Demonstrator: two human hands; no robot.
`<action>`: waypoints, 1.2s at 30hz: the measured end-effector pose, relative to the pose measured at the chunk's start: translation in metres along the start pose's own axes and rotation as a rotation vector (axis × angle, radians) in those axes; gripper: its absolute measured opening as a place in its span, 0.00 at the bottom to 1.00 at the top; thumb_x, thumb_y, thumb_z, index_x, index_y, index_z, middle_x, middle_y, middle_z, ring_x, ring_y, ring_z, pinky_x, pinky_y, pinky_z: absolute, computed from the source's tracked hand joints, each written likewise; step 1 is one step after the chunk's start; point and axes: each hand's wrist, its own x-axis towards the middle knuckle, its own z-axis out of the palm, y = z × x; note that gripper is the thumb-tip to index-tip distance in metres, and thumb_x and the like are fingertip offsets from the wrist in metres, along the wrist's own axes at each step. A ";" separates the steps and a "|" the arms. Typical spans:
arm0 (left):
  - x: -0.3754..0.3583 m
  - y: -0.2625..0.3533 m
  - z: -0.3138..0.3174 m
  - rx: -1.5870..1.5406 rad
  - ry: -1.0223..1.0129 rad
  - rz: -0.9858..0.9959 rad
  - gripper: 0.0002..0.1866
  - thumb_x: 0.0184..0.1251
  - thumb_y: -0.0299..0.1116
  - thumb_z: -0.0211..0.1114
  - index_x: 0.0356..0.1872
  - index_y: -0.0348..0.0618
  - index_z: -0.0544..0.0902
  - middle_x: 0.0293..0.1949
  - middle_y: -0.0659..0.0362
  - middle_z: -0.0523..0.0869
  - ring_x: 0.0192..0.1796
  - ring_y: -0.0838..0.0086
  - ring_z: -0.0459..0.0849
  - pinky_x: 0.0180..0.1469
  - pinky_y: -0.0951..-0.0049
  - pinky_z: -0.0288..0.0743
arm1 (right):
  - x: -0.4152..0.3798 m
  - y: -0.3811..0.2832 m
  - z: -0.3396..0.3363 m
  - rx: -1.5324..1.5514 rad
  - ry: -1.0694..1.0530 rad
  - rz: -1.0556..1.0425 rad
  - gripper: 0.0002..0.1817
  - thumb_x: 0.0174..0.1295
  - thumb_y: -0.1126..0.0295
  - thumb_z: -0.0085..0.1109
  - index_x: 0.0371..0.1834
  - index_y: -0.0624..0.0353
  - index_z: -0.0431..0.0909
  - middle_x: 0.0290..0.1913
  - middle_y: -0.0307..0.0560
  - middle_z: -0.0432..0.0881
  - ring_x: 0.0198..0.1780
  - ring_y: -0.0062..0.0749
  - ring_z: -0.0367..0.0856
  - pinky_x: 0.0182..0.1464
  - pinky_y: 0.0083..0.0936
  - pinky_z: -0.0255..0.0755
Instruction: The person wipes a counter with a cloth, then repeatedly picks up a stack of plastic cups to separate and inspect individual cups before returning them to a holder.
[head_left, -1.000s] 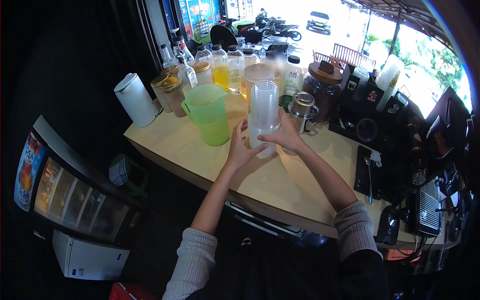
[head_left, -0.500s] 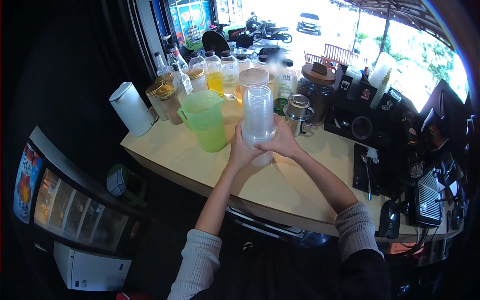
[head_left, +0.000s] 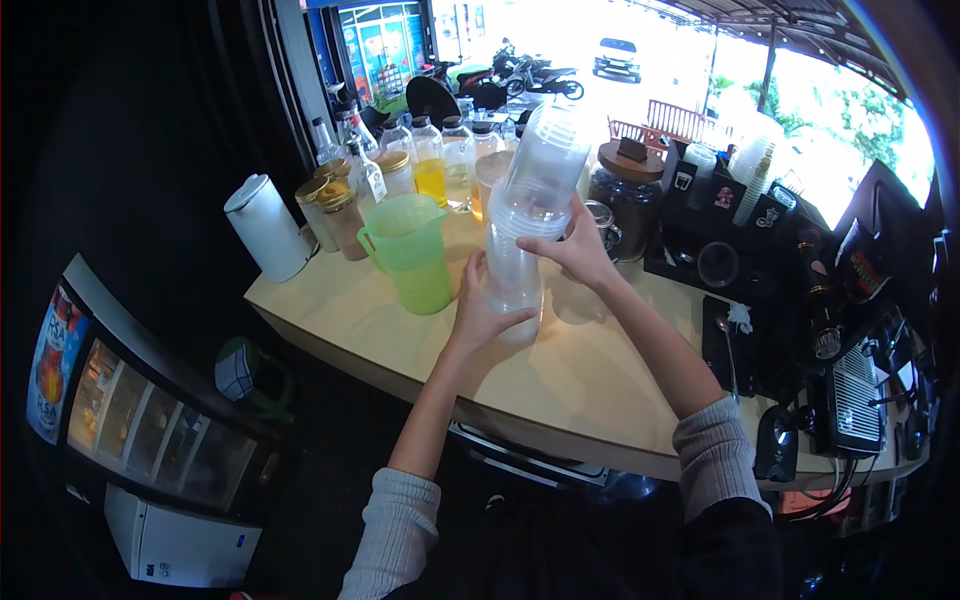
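A tall stack of clear plastic cups (head_left: 515, 270) stands over the counter, its upper part (head_left: 545, 165) tilted to the right. My left hand (head_left: 485, 308) is wrapped round the lower part, near the bottom. Higher up, my right hand (head_left: 570, 245) grips the stack where the upper part bends away from the lower. To the left of the cups is a green translucent pitcher (head_left: 410, 255). Behind my right hand, a metal filter pot (head_left: 603, 222) is partly hidden.
Bottles (head_left: 430, 165), lidded jars (head_left: 342, 210) and a white kettle (head_left: 268, 228) line the back of the wooden counter (head_left: 350, 310). A big dark jar (head_left: 625, 195), a black cup organizer (head_left: 715, 225) and a spoon (head_left: 728, 345) are on the right.
The upper part of the stack has tilted to the right. My right hand has moved up along the cups, and my left hand is lower on them.
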 end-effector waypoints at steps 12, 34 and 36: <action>0.031 0.123 0.046 -0.489 0.103 0.298 0.32 0.61 0.37 0.60 0.64 0.41 0.59 0.62 0.52 0.65 0.63 0.65 0.65 0.62 0.63 0.59 | -0.085 -0.012 -0.121 0.550 -0.282 0.212 0.49 0.47 0.49 0.65 0.69 0.57 0.50 0.57 0.54 0.71 0.54 0.43 0.75 0.52 0.44 0.73; -0.010 0.051 0.201 -0.767 -0.233 -0.299 0.29 0.57 0.39 0.68 0.56 0.40 0.67 0.48 0.57 0.75 0.52 0.73 0.74 0.54 0.74 0.71 | -0.200 0.031 -0.161 0.038 0.377 0.253 0.17 0.72 0.63 0.40 0.45 0.65 0.76 0.37 0.37 0.78 0.40 0.15 0.72 0.45 0.16 0.65; -0.008 0.051 0.198 -0.712 -0.298 -0.228 0.31 0.53 0.36 0.72 0.56 0.40 0.67 0.48 0.57 0.74 0.52 0.73 0.74 0.55 0.73 0.70 | -0.202 0.020 -0.160 0.181 0.469 0.280 0.17 0.71 0.63 0.43 0.39 0.67 0.77 0.33 0.36 0.78 0.38 0.15 0.71 0.44 0.16 0.65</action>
